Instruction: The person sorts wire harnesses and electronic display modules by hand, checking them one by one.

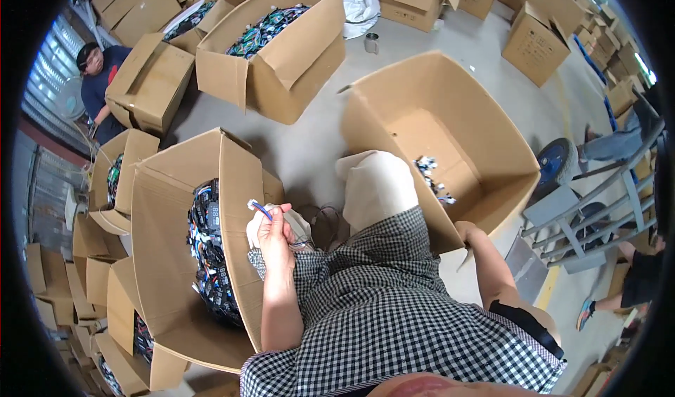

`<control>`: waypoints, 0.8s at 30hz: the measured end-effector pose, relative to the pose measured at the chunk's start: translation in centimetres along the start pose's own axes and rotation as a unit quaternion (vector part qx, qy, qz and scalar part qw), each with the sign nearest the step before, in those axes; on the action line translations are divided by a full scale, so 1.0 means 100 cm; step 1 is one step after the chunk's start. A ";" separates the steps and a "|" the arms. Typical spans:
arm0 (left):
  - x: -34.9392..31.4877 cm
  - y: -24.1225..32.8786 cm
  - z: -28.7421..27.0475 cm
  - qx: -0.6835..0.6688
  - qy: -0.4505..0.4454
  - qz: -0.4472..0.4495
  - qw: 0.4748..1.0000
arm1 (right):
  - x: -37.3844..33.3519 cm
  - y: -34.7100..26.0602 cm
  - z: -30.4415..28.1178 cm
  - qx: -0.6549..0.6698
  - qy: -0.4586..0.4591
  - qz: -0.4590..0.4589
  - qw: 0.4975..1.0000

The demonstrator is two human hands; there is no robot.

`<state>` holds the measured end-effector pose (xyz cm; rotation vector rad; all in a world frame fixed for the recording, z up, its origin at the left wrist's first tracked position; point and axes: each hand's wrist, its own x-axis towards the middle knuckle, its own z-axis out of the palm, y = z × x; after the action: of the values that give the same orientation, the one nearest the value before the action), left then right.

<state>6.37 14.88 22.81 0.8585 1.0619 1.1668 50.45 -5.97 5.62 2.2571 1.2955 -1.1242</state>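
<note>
Between the thumb and fingers of my left hand [276, 232] is a short cable [261, 209], with blue and other coloured wires and a white plug at its end. That hand is raised by the right wall of a tall cardboard box [176, 161], in which black parts with cables [206, 256] are heaped. My right hand [466, 232] is closed over the near edge of another cardboard box [485, 126], with its fingertips partly hidden. Inside that box lie a few white and blue connector pieces [432, 179].
A large open box [302, 73] of cable bundles stands ahead. At the far left a person [102, 80] works beside more boxes. A grey metal cart [583, 221] with a dark wheel is at the right, with another person's leg [612, 302] below it. A metal cup [371, 42] stands on the floor.
</note>
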 end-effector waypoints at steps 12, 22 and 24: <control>0.106 0.029 0.047 0.255 -0.114 0.045 0.959 | -0.068 -0.087 -0.182 0.105 0.351 -0.009 0.931; 0.423 0.053 0.128 0.656 -0.018 0.472 0.589 | 0.259 -0.201 -0.372 0.257 0.209 -0.147 0.932; 0.483 0.060 0.154 0.689 0.004 0.518 0.507 | 0.354 -0.187 -0.399 0.211 0.204 -0.116 0.949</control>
<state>22.07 63.43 23.45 3.1144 1.4305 0.9556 64.17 48.89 6.82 2.8269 1.6405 -1.1375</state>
